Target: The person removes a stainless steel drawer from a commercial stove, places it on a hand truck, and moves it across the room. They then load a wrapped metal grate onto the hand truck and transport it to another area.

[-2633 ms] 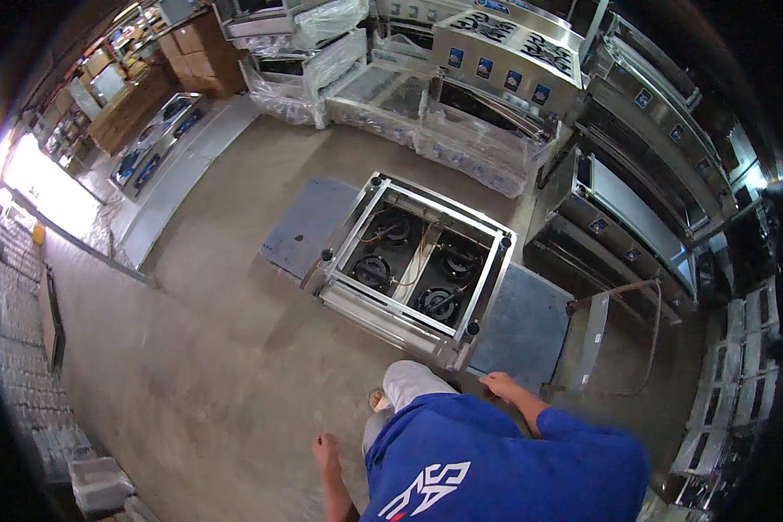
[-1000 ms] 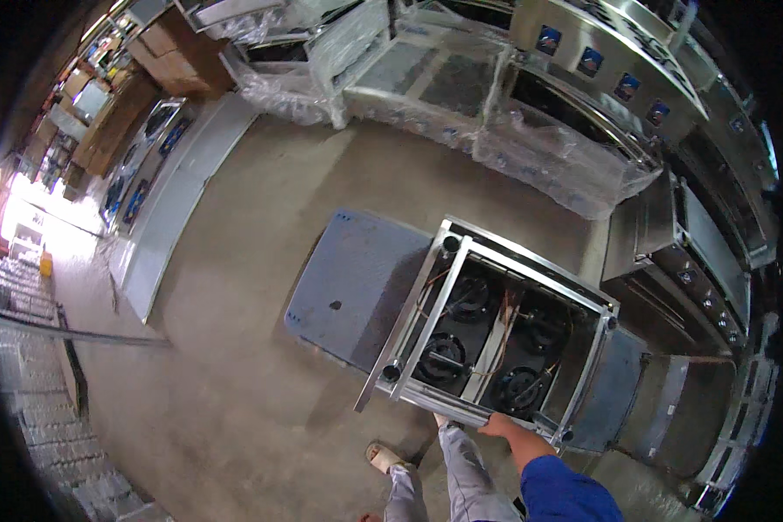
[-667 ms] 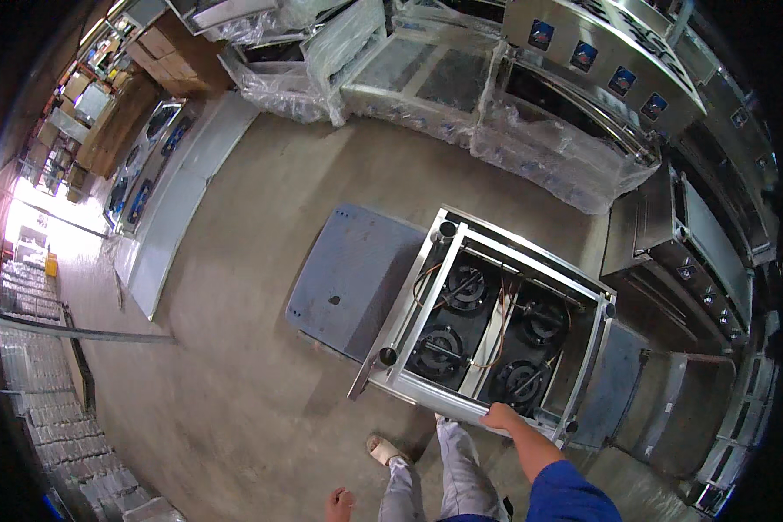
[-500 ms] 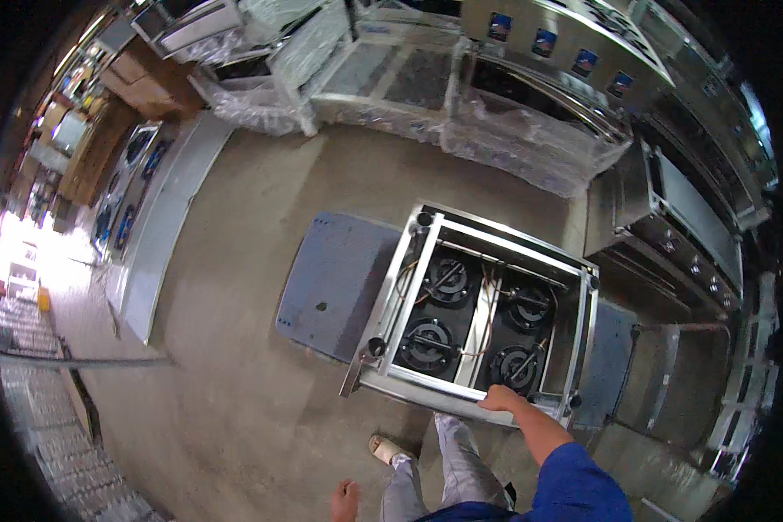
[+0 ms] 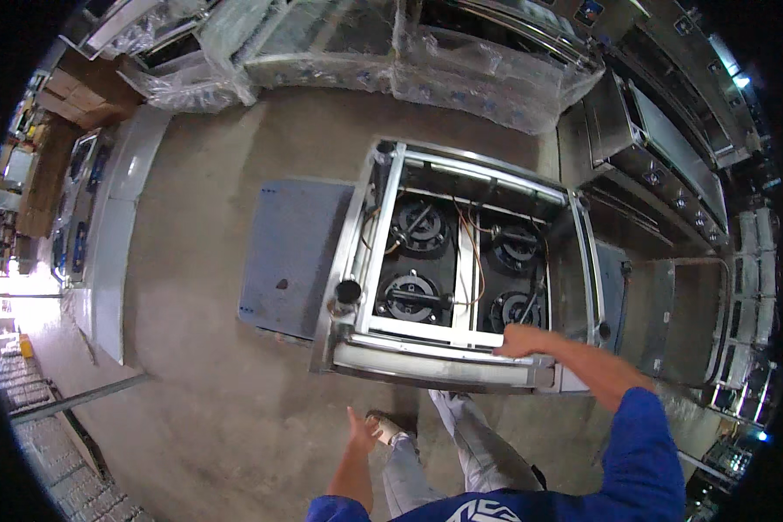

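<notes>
A metal four-burner stove (image 5: pixel 461 336) stands upside down before me, its open underside facing up. Through its frame show black round burner bowls (image 5: pixel 419 228), thin copper-coloured gas tubes (image 5: pixel 478 270) and stubby black feet (image 5: pixel 348 292) at the corners. My right hand (image 5: pixel 522 341) is closed over the near rail of the frame, right of its middle. Lower and to the left, my left hand (image 5: pixel 363 430) hangs clear of the stove, empty, its fingers spread. Under the stove lies a flat blue-grey platform (image 5: pixel 291 252), sticking out on both sides.
Plastic-wrapped steel appliances (image 5: pixel 487 83) line the far side. Another steel range with knobs (image 5: pixel 670 174) stands at the right, near a tubular metal frame (image 5: pixel 670 261). A long pale panel (image 5: pixel 117 252) and cardboard boxes (image 5: pixel 87 91) are at the left. Concrete floor (image 5: pixel 209 200) lies between.
The view has shifted, and the stove now sits higher and looks larger. My left hand has come up into view with its fingers spread. The right hand keeps its hold on the near rail.
</notes>
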{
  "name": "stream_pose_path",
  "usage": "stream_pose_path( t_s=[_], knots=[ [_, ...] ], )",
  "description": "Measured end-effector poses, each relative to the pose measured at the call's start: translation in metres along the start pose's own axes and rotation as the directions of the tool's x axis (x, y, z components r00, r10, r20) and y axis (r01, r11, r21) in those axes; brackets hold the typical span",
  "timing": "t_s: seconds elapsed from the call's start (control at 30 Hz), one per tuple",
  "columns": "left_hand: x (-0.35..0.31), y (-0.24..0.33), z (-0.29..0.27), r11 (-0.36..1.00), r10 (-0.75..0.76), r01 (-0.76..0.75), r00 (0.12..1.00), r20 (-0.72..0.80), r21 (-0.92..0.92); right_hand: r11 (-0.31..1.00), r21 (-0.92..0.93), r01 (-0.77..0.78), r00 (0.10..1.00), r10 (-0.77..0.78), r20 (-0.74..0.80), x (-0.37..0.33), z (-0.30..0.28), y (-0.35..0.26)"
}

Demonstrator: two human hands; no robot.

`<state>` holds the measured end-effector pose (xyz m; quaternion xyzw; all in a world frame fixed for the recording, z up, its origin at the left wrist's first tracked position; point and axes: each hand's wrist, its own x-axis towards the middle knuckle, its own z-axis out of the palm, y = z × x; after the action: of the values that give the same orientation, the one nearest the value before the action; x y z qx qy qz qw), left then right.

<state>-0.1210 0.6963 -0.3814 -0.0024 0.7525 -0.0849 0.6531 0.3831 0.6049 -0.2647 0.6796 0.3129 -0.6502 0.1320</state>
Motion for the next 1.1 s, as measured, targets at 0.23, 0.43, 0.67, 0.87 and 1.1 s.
stream_pose_path(
  t_s=[0.23,0.43,0.67,0.87,1.1],
  knots=[
    [0.034,-0.038,0.094,0.750,0.207,0.008,0.947,0.246,-0.661,0.981,0.177,-0.078,0.993,0.091,-0.068,-0.031,-0.043,-0.029],
    [0.014,-0.012,0.108,0.920,0.206,-0.137,0.966,0.156,-0.367,0.964,0.268,0.010,0.994,0.020,-0.111,-0.034,-0.045,-0.033],
    [0.009,-0.023,0.123,0.849,0.437,-0.238,0.818,0.373,-0.473,0.983,0.173,-0.055,0.941,0.109,-0.320,-0.024,-0.078,-0.003],
    [-0.044,0.019,0.172,0.850,0.479,-0.314,0.796,0.371,-0.423,0.952,0.302,-0.054,0.859,0.199,-0.472,-0.012,-0.153,0.015],
    [-0.091,0.033,0.205,0.815,0.552,-0.423,0.774,0.308,-0.396,0.986,0.163,0.045,0.842,0.050,-0.538,-0.035,-0.206,-0.008]
  ],
)
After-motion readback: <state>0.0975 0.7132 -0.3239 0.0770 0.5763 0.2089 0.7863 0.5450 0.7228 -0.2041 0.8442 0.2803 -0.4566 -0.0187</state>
